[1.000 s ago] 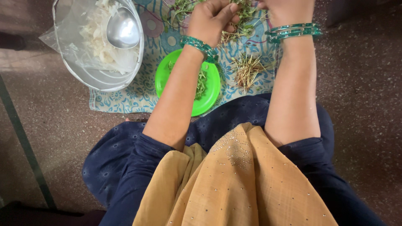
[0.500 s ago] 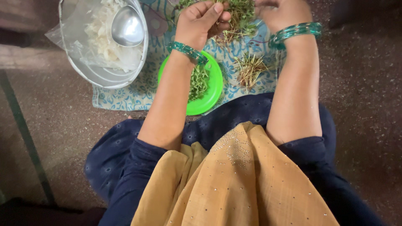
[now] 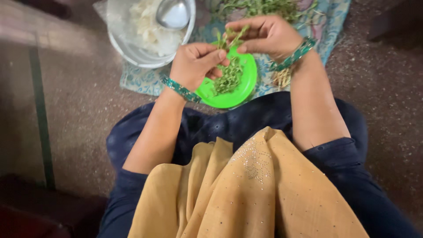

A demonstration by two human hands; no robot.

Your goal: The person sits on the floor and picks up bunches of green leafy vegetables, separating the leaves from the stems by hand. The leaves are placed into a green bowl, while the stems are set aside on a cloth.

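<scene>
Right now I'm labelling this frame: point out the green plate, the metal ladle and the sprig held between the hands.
green plate [image 3: 246, 86], head view: bare right rim.
metal ladle [image 3: 174, 14], head view: bowl's middle.
sprig [image 3: 229, 37], head view: stem between both hands.

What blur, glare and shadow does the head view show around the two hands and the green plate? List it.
Head view: soft indoor light; left hand and right hand slightly motion-blurred, the sprig between them soft-edged; the green plate bright and saturated with no hard glare; the metal ladle in the bowl shows a dull highlight; floor at lower left falls into dark shadow; frame edges look smeared.
</scene>
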